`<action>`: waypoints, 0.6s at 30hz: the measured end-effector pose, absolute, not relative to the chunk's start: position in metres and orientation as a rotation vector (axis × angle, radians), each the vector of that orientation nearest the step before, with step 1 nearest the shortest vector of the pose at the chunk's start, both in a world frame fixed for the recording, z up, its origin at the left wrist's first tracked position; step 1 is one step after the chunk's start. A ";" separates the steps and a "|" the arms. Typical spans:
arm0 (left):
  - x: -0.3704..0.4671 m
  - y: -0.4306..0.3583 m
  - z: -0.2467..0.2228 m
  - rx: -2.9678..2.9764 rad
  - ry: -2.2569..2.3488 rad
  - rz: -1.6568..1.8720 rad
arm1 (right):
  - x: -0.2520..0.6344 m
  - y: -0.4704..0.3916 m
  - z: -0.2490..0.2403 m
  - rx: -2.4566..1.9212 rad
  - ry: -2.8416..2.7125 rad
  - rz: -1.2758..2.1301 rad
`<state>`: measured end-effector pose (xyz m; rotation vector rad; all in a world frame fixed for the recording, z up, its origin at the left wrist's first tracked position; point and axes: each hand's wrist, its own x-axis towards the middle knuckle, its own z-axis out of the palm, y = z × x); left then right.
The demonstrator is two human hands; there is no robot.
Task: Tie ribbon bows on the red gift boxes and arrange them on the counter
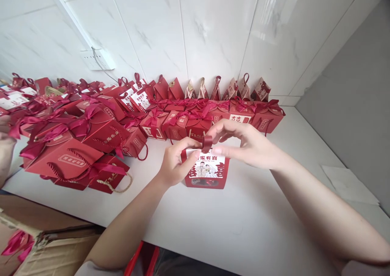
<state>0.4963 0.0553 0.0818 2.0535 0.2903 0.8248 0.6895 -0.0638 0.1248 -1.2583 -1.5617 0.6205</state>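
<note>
A red gift box (205, 182) stands upright on the white table in front of me. Its front carries a white card with red characters and a cartoon couple, above a small window. A dark red ribbon loop (207, 143) rises from its top. My left hand (178, 162) is closed on the upper left of the box, thumb in front. My right hand (243, 144) is at the top right, with its thumb in front and bent fingers behind, beside the loop. Part of the right fingers' contact is hidden.
Red boxes with bows (179, 123) line the wall, with small peaked boxes (215, 90) behind. More boxes (63, 154) pile up at left, near another person's hand (4, 142). A cardboard box (57, 247) is at lower left. A white sheet (347, 182) lies right.
</note>
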 end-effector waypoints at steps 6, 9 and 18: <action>0.497 0.057 0.080 2.197 0.261 0.949 | 0.681 -0.065 0.124 -1.434 -1.768 0.418; 0.500 0.057 0.080 2.255 0.236 1.006 | 0.677 -0.065 0.123 -1.451 -1.795 0.364; 0.505 0.064 0.075 2.329 0.031 1.211 | 0.678 -0.064 0.117 -1.402 -1.844 0.292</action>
